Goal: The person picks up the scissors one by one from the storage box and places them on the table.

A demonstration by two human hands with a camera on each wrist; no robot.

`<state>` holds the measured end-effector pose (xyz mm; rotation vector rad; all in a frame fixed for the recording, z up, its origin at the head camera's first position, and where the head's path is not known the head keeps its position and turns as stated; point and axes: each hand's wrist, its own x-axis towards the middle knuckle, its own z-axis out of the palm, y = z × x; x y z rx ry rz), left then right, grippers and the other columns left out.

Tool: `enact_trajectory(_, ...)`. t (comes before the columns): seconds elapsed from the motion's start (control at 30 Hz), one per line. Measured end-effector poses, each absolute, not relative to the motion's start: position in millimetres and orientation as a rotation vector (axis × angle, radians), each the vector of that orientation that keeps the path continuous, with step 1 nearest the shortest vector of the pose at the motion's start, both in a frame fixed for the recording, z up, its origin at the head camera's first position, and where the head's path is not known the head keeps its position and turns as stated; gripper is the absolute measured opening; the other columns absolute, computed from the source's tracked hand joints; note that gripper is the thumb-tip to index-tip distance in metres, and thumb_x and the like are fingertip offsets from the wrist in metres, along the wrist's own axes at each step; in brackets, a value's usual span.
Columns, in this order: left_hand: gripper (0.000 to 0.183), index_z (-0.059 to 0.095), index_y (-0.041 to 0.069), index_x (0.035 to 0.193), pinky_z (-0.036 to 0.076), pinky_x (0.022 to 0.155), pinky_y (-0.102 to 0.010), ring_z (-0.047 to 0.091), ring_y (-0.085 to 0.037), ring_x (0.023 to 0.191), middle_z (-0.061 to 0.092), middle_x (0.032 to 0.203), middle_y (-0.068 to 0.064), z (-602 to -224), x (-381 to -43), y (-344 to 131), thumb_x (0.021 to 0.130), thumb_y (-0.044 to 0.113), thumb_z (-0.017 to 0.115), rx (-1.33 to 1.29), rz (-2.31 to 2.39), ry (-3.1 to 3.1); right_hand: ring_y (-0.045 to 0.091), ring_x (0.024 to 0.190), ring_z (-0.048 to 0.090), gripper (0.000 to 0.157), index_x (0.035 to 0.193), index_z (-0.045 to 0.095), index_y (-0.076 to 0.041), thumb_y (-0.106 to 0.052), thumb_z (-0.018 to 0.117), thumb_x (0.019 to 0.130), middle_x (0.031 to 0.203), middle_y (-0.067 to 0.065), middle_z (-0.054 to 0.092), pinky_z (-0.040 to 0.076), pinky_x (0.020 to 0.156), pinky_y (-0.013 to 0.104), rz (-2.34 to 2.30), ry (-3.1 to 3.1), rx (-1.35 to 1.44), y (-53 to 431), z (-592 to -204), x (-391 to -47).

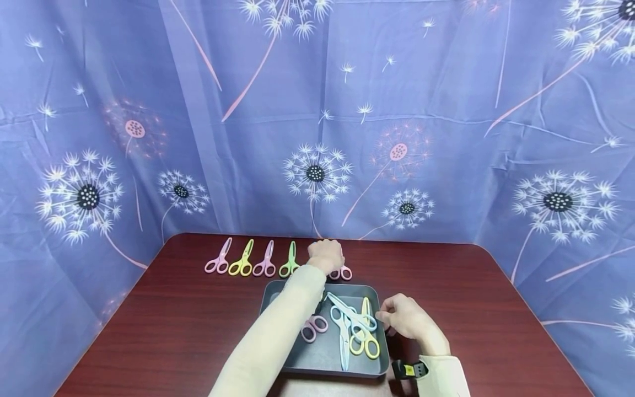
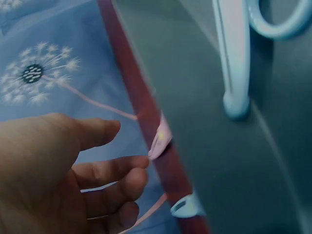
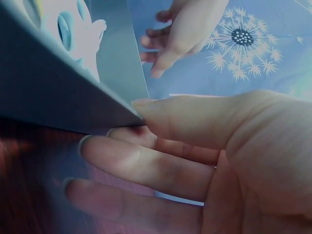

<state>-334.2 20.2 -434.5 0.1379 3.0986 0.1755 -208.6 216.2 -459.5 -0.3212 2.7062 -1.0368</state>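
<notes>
Mauve scissors in a dark grey rectangular tray, blades hidden by a cream sleeve, pink scissors partly covered by the left hand, pale-blue scissors cropped by the left wrist view's top edge

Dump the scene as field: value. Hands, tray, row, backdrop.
left_hand: left hand above row, thumb and fingers apart, grips nothing; nearest right-end pink pair, contact unclear
right_hand: right hand pinches right rim of gray tray
tray_contents_visible: two light blue scissors, yellow scissors, mauve scissors, partly hidden by left arm
row_left_to_right: pink pair, yellow pair, mauve pair, green pair, light blue pair (hidden in head view), right-end pink pair
surface: red-brown table
backdrop: blue dandelion-print curtain
</notes>
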Motion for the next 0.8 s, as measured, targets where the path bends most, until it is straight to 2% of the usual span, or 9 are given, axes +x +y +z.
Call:
enact_trajectory(0.13, 0.034, 0.072, 0.011, 0.103, 0.049, 0.069, -0.043, 0.066, -0.028, 0.095, 0.070, 0.107, -0.009, -422.4, -326.0, 3.4, 0.091, 0.042, 0.062, 0.200, 0.176, 3.101, 0.021, 0.058, 0.063, 0.020, 0.070, 0.062, -0.007, -0.009, 0.068, 0.089, 0.066, 0.003, 0.063, 0.050, 0.054, 0.033, -1.034, 2.711, -0.309, 215.9, -459.8, -208.4)
enact_trajectory(0.27, 0.036, 0.071, 0.013, 0.093, 0.050, 0.070, -0.044, 0.066, -0.027, 0.092, 0.070, 0.100, -0.008, -410.4, -316.5, -15.2, 0.091, 0.047, 0.062, 0.263, 0.181, 3.092, 0.022, 0.058, 0.064, 0.020, 0.070, 0.062, -0.007, -0.009, 0.068, 0.089, 0.066, 0.003, 0.063, 0.050, 0.055, 0.033, -1.034, 2.705, -0.299, 215.4, -460.4, -208.2)
enact_trajectory(0.37, 0.040, 0.071, 0.012, 0.099, 0.050, 0.072, -0.045, 0.065, -0.028, 0.094, 0.069, 0.100, -0.009, -400.7, -309.5, -29.8, 0.092, 0.049, 0.061, 0.302, 0.203, 3.074, 0.022, 0.058, 0.064, 0.020, 0.070, 0.062, -0.007, -0.008, 0.068, 0.089, 0.065, 0.003, 0.063, 0.050, 0.055, 0.033, -1.028, 2.709, -0.300, 214.4, -460.5, -207.7)
enact_trajectory(0.43, 0.040, 0.071, 0.012, 0.096, 0.050, 0.071, -0.044, 0.064, -0.028, 0.091, 0.068, 0.096, -0.008, -393.4, -303.5, -40.2, 0.092, 0.050, 0.060, 0.327, 0.238, 3.063, 0.022, 0.058, 0.063, 0.020, 0.070, 0.062, -0.007, -0.007, 0.069, 0.088, 0.065, 0.003, 0.062, 0.050, 0.054, 0.033, -1.028, 2.719, -0.304, 213.5, -460.6, -207.7)
enact_trajectory(0.53, 0.038, 0.069, 0.013, 0.084, 0.049, 0.068, -0.043, 0.062, -0.025, 0.079, 0.064, 0.081, -0.005, -385.8, -292.1, -56.4, 0.093, 0.048, 0.060, 0.368, 0.308, 3.042, 0.021, 0.058, 0.063, 0.020, 0.069, 0.061, -0.007, -0.008, 0.069, 0.088, 0.065, 0.002, 0.062, 0.050, 0.054, 0.033, -1.026, 2.727, -0.310, 213.4, -460.6, -207.9)
enact_trajectory(0.6, 0.037, 0.066, 0.015, 0.075, 0.048, 0.074, -0.046, 0.058, -0.021, 0.071, 0.059, 0.071, -0.002, -383.4, -282.1, -66.7, 0.093, 0.047, 0.060, 0.387, 0.347, 3.046, 0.021, 0.058, 0.063, 0.020, 0.070, 0.061, -0.007, -0.008, 0.069, 0.088, 0.065, 0.002, 0.062, 0.050, 0.054, 0.033, -1.027, 2.724, -0.320, 214.1, -460.4, -208.3)
enact_trajectory(0.7, 0.034, 0.066, 0.016, 0.074, 0.048, 0.075, -0.045, 0.055, -0.016, 0.065, 0.057, 0.065, 0.002, -387.4, -268.8, -81.7, 0.092, 0.045, 0.062, 0.412, 0.408, 3.061, 0.021, 0.058, 0.064, 0.020, 0.070, 0.062, -0.007, -0.008, 0.068, 0.089, 0.066, 0.002, 0.062, 0.051, 0.055, 0.034, -1.034, 2.710, -0.314, 215.4, -459.9, -208.6)
enact_trajectory(0.77, 0.032, 0.066, 0.018, 0.074, 0.047, 0.070, -0.042, 0.053, -0.014, 0.063, 0.056, 0.064, 0.005, -390.4, -260.6, -91.1, 0.091, 0.044, 0.064, 0.411, 0.444, 3.070, 0.021, 0.058, 0.064, 0.019, 0.071, 0.062, -0.007, -0.008, 0.067, 0.089, 0.066, 0.002, 0.062, 0.052, 0.057, 0.034, -1.043, 2.700, -0.300, 215.9, -459.9, -208.7)
enact_trajectory(0.8, 0.031, 0.066, 0.018, 0.073, 0.046, 0.063, -0.040, 0.053, -0.014, 0.062, 0.056, 0.064, 0.005, -391.9, -256.7, -95.6, 0.091, 0.043, 0.065, 0.414, 0.477, 3.071, 0.021, 0.058, 0.064, 0.020, 0.071, 0.062, -0.007, -0.008, 0.067, 0.089, 0.067, 0.002, 0.062, 0.052, 0.057, 0.035, -1.045, 2.697, -0.286, 216.1, -459.9, -208.6)
